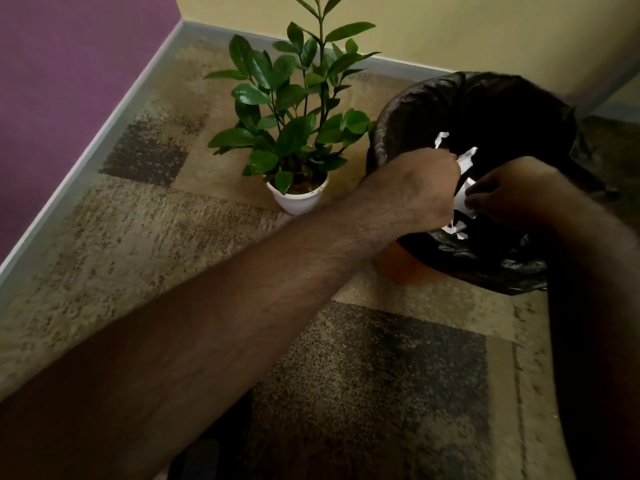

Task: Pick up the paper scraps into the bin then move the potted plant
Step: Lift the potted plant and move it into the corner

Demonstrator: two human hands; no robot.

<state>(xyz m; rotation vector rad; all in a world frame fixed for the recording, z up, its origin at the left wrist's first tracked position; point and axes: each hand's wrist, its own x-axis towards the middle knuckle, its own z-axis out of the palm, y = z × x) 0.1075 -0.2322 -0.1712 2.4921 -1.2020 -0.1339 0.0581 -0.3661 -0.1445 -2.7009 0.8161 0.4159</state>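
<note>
Both hands hover over the mouth of an orange bin (401, 268) lined with a black bag (485, 98). My left hand (419, 192) is curled around white paper scraps (465, 161) that poke out past its fingers. My right hand (512, 192) pinches more of the white scraps (465, 199) from the other side. A few scraps show lower down by the bag's near rim. The potted plant (294, 116), glossy green leaves in a white pot (299, 200), stands on the carpet just left of the bin.
A patterned beige and brown carpet (145, 209) covers the floor. A purple wall (69, 64) with a grey skirting board runs along the left, and a yellow wall (450, 26) meets it in the corner behind the plant.
</note>
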